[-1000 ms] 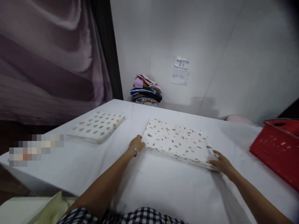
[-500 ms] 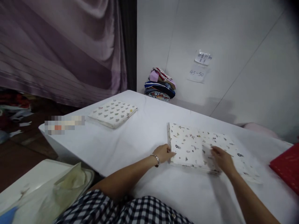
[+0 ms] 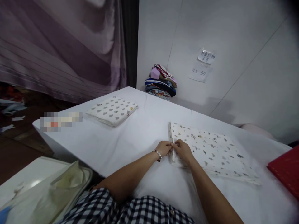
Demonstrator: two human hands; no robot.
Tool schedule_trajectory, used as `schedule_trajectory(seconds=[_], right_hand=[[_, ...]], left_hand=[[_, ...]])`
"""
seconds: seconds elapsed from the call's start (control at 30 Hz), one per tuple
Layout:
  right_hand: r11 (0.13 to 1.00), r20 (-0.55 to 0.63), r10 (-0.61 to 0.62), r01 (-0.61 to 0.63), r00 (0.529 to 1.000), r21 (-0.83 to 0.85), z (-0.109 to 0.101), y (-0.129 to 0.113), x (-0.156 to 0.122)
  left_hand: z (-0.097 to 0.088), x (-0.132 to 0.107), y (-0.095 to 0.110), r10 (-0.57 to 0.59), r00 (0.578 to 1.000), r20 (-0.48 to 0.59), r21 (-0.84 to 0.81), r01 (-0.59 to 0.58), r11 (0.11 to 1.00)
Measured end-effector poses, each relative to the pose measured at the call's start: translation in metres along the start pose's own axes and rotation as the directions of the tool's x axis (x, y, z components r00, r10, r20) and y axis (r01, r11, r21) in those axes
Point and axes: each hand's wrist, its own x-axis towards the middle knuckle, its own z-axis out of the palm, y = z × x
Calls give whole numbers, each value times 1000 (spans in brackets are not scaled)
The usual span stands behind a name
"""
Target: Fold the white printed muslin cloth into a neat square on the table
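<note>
A white cloth (image 3: 215, 152) with small printed figures lies folded in a long rectangle on the white table (image 3: 140, 137). At its left edge, my left hand (image 3: 164, 148) has its fingers closed on the layered cloth. My right hand (image 3: 183, 151) pinches the same edge right beside it, the fingertips of both hands almost touching. The near left corner of the cloth is partly behind my right hand and wrist. Farther left on the table rests a second folded white cloth (image 3: 112, 110) with grey printed shapes; neither hand touches it.
Against the wall at the back is a stack of folded fabrics (image 3: 161, 82). A red item (image 3: 286, 168) sits at the right edge. To my lower left stands a pale container (image 3: 81, 175) with a translucent bag. Paper notes (image 3: 198, 73) hang on the wall.
My right hand has moved left from the middle of the cloth to its left edge. The raised fold in the middle no longer shows; the top now looks continuous. My left hand stays at the edge.
</note>
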Motion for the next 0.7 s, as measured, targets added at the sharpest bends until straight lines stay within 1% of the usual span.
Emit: schedule_trajectory(seconds=[0.07,0.17,0.23,0.3,0.43,0.5,0.6,0.7], right_hand=[[998,18,-6,5,1000,55,1,5,0],[966,43,28,-38,999,257,2,13,0],[914,50,79,-93,996,396,4,17,0],[880,37,113,-117,993,460,6,19,-1],[890,-14,104,-87,995,448,9,17,-4],[907,-51,95,-65,994,416,10,15,-5],[937,-129,70,-22,989,347,10,11,-7],[948,-191,45,18,981,317,12,10,-9]], left_hand=[[-2,3,1,-37,999,-7,-63,37,997],[-4,9,2,-75,997,-37,-106,71,992],[-4,14,2,-81,995,-53,-89,76,993],[-3,19,1,-76,995,-67,-26,75,997],[-1,24,0,-15,990,-138,155,36,987],[0,25,1,20,984,-176,214,18,977],[1,24,6,72,977,-199,301,-9,954],[2,24,10,94,971,-222,360,-9,933]])
